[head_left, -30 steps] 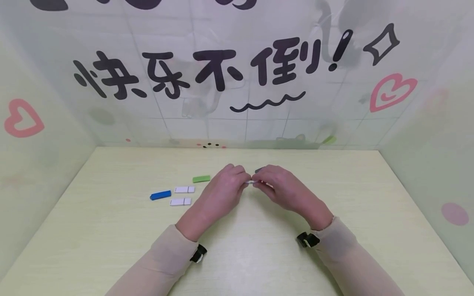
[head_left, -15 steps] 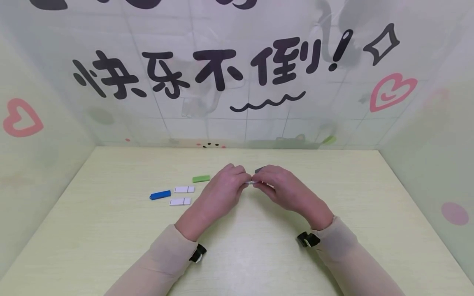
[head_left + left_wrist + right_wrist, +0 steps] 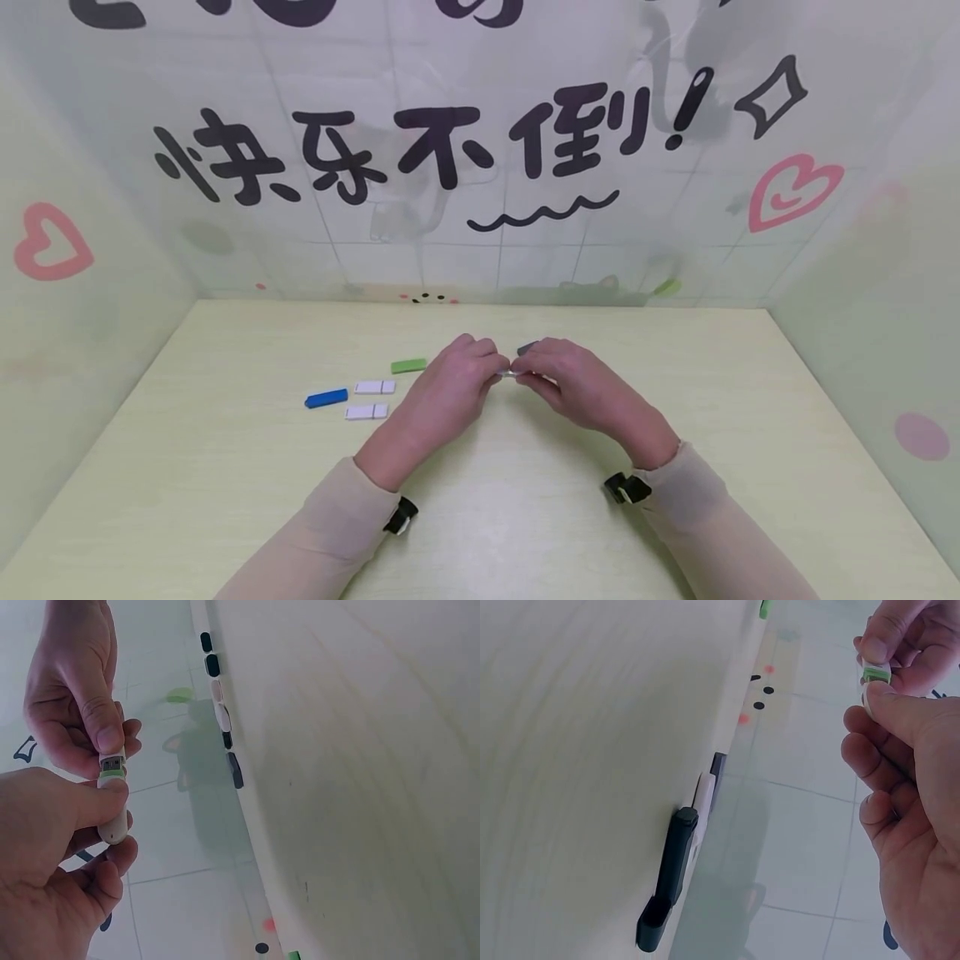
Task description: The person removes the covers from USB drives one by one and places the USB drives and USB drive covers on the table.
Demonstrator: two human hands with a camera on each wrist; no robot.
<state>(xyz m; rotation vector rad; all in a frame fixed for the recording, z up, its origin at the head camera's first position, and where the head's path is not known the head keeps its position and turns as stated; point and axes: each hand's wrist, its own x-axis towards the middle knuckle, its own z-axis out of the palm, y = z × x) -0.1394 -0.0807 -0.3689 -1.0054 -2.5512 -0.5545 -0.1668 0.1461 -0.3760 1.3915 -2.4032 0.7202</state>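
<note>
In the head view my left hand (image 3: 457, 379) and right hand (image 3: 573, 379) meet above the middle of the table. Between them they hold a white USB flash drive (image 3: 113, 825) with a green band. The left thumb and fingers pinch its white body. The metal plug (image 3: 112, 764) shows beyond the green band, and its far end runs into the right hand's pinch. In the right wrist view, the right thumb and fingers grip a white piece (image 3: 866, 700) right at the green part (image 3: 877, 673). Fingers hide most of that white piece.
Left of the hands lie a green stick (image 3: 408, 366), a blue one (image 3: 326, 398) and two white sticks (image 3: 367, 412) on the table (image 3: 495, 525). A dark grey stick (image 3: 528, 347) shows behind the right hand. The right wrist view has a black stick (image 3: 673, 859) beside a white one (image 3: 703, 801).
The head view has tilted up slightly. Both hands keep the same pose on the flash drive, with no clear movement between them.
</note>
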